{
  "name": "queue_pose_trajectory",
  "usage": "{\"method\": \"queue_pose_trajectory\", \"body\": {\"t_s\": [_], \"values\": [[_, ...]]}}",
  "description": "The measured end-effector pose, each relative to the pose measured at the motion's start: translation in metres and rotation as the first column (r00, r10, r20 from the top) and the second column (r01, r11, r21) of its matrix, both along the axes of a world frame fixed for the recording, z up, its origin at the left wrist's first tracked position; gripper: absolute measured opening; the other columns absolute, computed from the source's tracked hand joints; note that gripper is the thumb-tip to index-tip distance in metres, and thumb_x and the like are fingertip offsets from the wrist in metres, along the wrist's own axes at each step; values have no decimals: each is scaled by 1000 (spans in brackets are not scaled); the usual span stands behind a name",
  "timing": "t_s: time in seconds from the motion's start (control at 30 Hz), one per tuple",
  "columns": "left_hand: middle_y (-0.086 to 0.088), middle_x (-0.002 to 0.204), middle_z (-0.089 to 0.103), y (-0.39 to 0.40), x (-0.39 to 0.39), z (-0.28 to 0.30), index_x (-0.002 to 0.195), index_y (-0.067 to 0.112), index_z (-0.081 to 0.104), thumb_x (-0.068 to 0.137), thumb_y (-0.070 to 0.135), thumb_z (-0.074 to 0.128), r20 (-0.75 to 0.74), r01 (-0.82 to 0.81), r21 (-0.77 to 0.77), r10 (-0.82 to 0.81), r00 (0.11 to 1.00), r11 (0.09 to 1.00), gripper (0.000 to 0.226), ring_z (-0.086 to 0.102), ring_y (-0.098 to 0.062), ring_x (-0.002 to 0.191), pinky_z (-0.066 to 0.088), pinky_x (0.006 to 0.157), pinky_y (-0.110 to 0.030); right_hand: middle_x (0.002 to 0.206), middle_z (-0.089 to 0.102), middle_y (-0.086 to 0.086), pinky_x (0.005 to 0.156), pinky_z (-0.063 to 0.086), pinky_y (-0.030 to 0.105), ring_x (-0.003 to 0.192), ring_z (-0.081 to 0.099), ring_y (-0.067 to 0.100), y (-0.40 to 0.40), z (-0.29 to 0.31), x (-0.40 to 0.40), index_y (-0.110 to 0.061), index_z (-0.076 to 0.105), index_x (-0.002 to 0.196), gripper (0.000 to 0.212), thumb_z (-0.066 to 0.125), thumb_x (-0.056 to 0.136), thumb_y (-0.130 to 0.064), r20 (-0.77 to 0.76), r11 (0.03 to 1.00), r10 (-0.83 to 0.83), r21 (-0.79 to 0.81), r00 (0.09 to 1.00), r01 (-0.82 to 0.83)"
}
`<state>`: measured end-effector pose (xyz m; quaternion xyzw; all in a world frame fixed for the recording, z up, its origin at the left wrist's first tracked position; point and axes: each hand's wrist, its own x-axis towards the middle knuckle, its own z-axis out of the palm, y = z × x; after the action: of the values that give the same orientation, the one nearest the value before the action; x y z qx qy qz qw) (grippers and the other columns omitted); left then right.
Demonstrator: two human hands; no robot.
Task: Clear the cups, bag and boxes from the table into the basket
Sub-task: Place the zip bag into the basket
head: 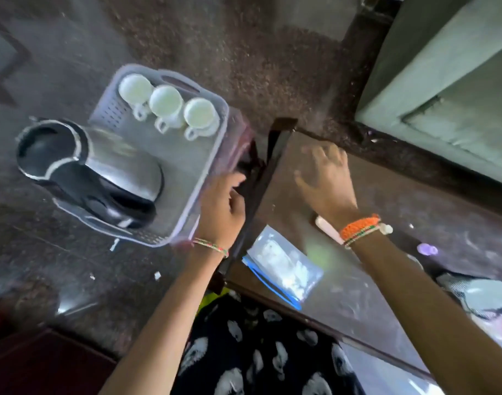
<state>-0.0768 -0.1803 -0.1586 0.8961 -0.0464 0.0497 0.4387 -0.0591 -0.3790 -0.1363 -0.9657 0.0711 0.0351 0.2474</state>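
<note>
A pale plastic basket (215,155) stands on the floor left of the table. Three white cups (166,101) line its far end, and a steel kettle with a black handle (101,172) fills its near end. My left hand (222,206) grips the basket's right rim. My right hand (325,178) hovers over the brown glass-topped table (386,223), fingers spread and blurred, holding nothing. A clear zip bag (281,265) with white contents lies on the table by its left edge, just below my right wrist. A pale flat object (328,228) peeks out under that wrist.
A green sofa (449,89) stands beyond the table at the upper right. A small purple thing (426,249) lies on the table, and a patterned plate or tray (486,303) sits at the right edge. The speckled dark floor (244,52) surrounds the basket.
</note>
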Motion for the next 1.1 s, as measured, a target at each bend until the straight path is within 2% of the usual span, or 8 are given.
{"method": "queue_pose_trajectory", "body": {"t_s": [0.23, 0.37, 0.47, 0.73, 0.8, 0.87, 0.93, 1.1], "values": [[-11, 128, 56, -63, -99, -62, 125, 7, 51, 89, 8, 50, -478, 406, 138, -299, 826, 903, 36, 51, -25, 121, 38, 105, -32, 113, 59, 20, 89, 44, 43, 100, 53, 39, -72, -49, -152, -4, 63, 114, 34, 62, 80, -5, -242, 997, -81, -16, 967, 80], [-17, 135, 47, -68, -102, -97, 134, 4, 41, 86, 21, 59, -521, 196, 400, 46, 852, 895, 54, 41, -33, 127, 31, 110, -40, 126, 55, 14, 97, 42, 40, 114, 51, 33, -64, -73, -187, -8, 57, 126, 38, 56, 88, -9, -337, 995, 68, 92, 939, -39], [-25, 132, 44, -65, -106, -114, 131, 0, 37, 80, 32, 67, -610, 4, 489, 339, 716, 872, 67, 42, -43, 123, 35, 103, -49, 136, 46, 14, 99, 41, 43, 118, 47, 35, -40, -94, -193, -10, 41, 138, 52, 58, 90, -20, -435, 985, 123, 161, 892, -58], [-31, 105, 60, -37, -101, -125, 99, -6, 61, 82, 36, 65, -730, 19, 333, 245, 639, 943, 46, 58, -41, 101, 46, 86, -42, 128, 52, 18, 100, 42, 42, 120, 48, 37, -18, -127, -205, -6, 50, 123, 49, 66, 83, -30, -647, 971, -67, 132, 760, 198], [-26, 85, 61, -33, -100, -118, 83, -2, 61, 84, 30, 66, -796, -62, 162, 168, 582, 985, 32, 61, -35, 84, 48, 69, -37, 122, 54, 11, 100, 39, 41, 118, 46, 31, -17, -126, -207, -11, 55, 115, 46, 68, 81, -40, -663, 941, -105, 174, 741, 289], [-10, 64, 55, -28, -92, -105, 64, 12, 53, 84, 22, 66, -835, -185, -36, 73, 545, 982, 26, 54, -24, 65, 41, 53, -28, 99, 60, 1, 88, 44, 34, 102, 52, 22, -13, -119, -201, -16, 60, 92, 33, 71, 80, -45, -676, 848, -142, 293, 723, 441], [-6, 64, 52, -18, -77, -84, 60, 17, 48, 84, 19, 66, -804, -274, -149, 45, 593, 950, 30, 50, -21, 65, 38, 58, -29, 77, 58, -4, 68, 44, 26, 79, 55, 16, -2, -100, -183, -21, 56, 73, 27, 73, 80, -41, -665, 686, -169, 451, 727, 572], [1, 68, 56, 2, 11, 0, 66, 21, 52, 85, 14, 64, -603, -457, -385, 156, 782, 802, 24, 56, -5, 61, 45, 59, -17, 77, 56, 1, 48, 45, 23, 54, 53, 8, 35, -34, -98, -18, 51, 91, 31, 74, 79, -36, -552, 266, -297, 736, 779, 623]]}}
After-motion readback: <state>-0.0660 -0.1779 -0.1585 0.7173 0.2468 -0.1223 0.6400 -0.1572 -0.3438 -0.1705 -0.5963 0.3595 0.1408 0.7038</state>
